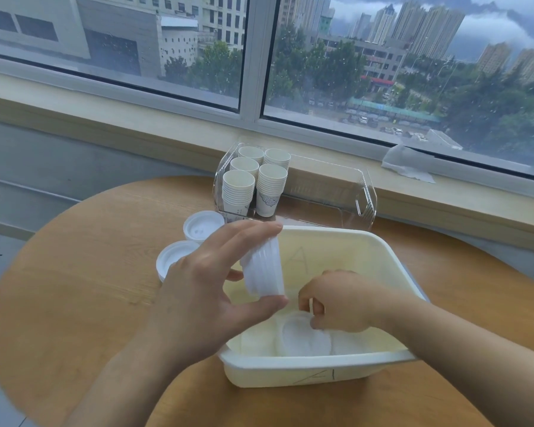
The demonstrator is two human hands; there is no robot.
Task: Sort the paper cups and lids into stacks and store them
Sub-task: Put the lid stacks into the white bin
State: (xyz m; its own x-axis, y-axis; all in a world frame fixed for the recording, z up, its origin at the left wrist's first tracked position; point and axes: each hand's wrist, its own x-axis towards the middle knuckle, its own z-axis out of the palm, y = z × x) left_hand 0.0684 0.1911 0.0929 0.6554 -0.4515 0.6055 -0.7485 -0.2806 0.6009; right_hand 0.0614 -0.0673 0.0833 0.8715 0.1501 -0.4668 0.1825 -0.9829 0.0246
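Lids [263,266], nested in a stack, are being held on edge above the left part of the tub [392,260], the stack's long axis running roughly level, left to right, faces turned sideways. Two more lid stacks [202,225] are lying flat on the table [74,288], just left of the tub, one nearer than the other. The held stack is being gripped by the left hand [210,288], fingers curled over its top and thumb pressed under it. Five cup stacks [238,192] are being kept upright, mouths up, in the left end of the clear bin [366,195] behind the tub. Loose lids [305,337] are lying flat on the tub's floor. One of them is being pinched by the right hand [342,303], fingers curled downward inside the tub.
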